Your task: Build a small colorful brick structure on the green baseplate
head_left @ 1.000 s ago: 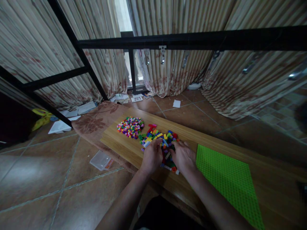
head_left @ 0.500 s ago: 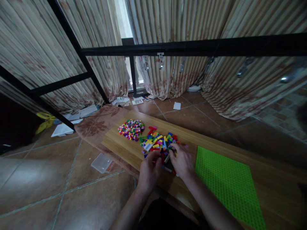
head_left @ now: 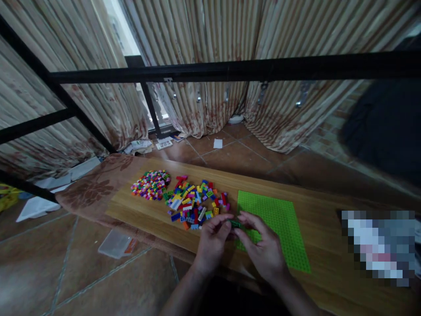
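Note:
A dark green brick (head_left: pixel 234 224) is pinched between both hands, over the left edge of a bright green studded baseplate (head_left: pixel 276 224). My left hand (head_left: pixel 213 239) has its thumb and fingertips closed on the brick's left end. At the right end, my right hand (head_left: pixel 265 245) grips it between thumb and forefinger. Mixed larger bricks (head_left: pixel 194 202) lie loose just beyond my left hand. Farther left is a round heap of tiny colourful bricks (head_left: pixel 151 184). Part of the baseplate is hidden behind my right hand.
The wooden board (head_left: pixel 131 206) lies on a brown patterned cloth (head_left: pixel 95 184). A clear plastic lid (head_left: pixel 115 244) is on the tiled floor. A black rail (head_left: pixel 204 72) crosses before striped curtains. A pixelated object (head_left: pixel 378 250) sits at the right.
The view has shifted right. Both hands have left the brick pile and come together near the baseplate, with the dark green brick now visible between them.

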